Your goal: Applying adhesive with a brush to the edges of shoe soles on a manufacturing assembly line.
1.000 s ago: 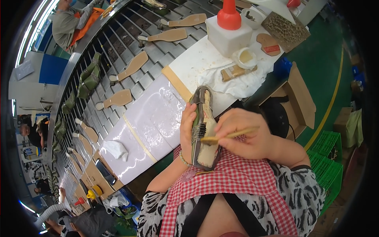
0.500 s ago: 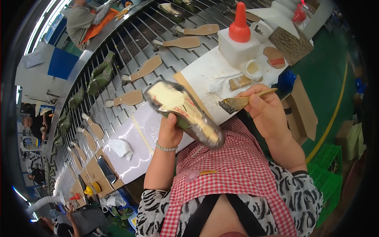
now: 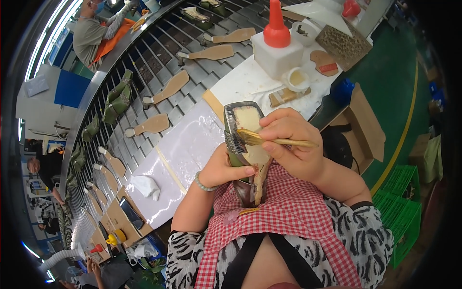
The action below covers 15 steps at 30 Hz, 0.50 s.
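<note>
My left hand (image 3: 219,168) is wrapped round a green shoe upper (image 3: 255,156) stretched on a last, its pale underside turned up and its dark edge folded over. The shoe stands nearly lengthwise in front of my apron. Between the fingers of my right hand (image 3: 296,142) is a brush (image 3: 298,143) with a wooden handle. Its bristles touch the shoe's left rim near the wide far end. Beyond it on the white-covered table are a white bottle with a red cone cap (image 3: 277,48) and a small white cup (image 3: 296,79) of pale liquid.
A slatted conveyor (image 3: 159,127) curves along the far side, carrying several tan soles (image 3: 171,86) and green shoe uppers (image 3: 118,98). A crumpled white cloth (image 3: 146,187) and a phone (image 3: 131,212) lie at left. At right are an open carton (image 3: 365,130) and green crates (image 3: 397,212). A co-worker (image 3: 89,36) sits across the conveyor.
My left hand has turned the shoe more upright and moved it slightly right, nearer the brush. My right hand has brought the brush left and down onto the shoe's edge.
</note>
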### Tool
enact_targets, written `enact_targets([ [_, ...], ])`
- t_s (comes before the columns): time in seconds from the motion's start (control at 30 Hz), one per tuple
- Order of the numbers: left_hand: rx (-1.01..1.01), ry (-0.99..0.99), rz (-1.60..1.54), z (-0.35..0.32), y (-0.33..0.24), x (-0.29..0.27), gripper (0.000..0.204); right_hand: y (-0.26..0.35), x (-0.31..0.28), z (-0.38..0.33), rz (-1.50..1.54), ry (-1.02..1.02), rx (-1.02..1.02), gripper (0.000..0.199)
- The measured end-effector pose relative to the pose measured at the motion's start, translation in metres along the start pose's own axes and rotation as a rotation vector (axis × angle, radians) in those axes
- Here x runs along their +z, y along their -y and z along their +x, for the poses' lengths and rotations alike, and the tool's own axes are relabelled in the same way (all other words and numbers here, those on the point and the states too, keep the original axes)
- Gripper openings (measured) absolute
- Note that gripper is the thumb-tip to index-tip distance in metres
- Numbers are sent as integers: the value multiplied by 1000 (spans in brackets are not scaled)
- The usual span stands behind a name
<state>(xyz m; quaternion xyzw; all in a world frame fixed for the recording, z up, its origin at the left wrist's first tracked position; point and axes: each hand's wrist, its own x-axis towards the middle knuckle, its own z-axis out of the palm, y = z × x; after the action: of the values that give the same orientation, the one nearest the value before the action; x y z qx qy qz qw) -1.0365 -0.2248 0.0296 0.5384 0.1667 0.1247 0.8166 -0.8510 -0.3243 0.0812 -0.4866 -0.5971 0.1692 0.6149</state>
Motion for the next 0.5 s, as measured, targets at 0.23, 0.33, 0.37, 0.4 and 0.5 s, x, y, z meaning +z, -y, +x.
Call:
enact_targets([
  [0.23, -29, -12, -43, -2, 9, 1, 53, 2, -6, -9, -97, 122, -27, 15],
  [0.33, -67, -7, -25, -3, 8, 3, 53, 6, -14, -8, -41, 186, 15, 15],
  [0.37, -67, -2, -18, -3, 6, 4, 54, 7, -16, -7, 5, 204, 43, 15],
  [0.4, -67, 3, -10, -3, 4, 5, 54, 8, -18, -6, 3, 202, 45, 15],
  [0.5, -44, 33, 7, 0, 5, 4, 55, 4, -22, 0, 195, 208, 213, 14],
])
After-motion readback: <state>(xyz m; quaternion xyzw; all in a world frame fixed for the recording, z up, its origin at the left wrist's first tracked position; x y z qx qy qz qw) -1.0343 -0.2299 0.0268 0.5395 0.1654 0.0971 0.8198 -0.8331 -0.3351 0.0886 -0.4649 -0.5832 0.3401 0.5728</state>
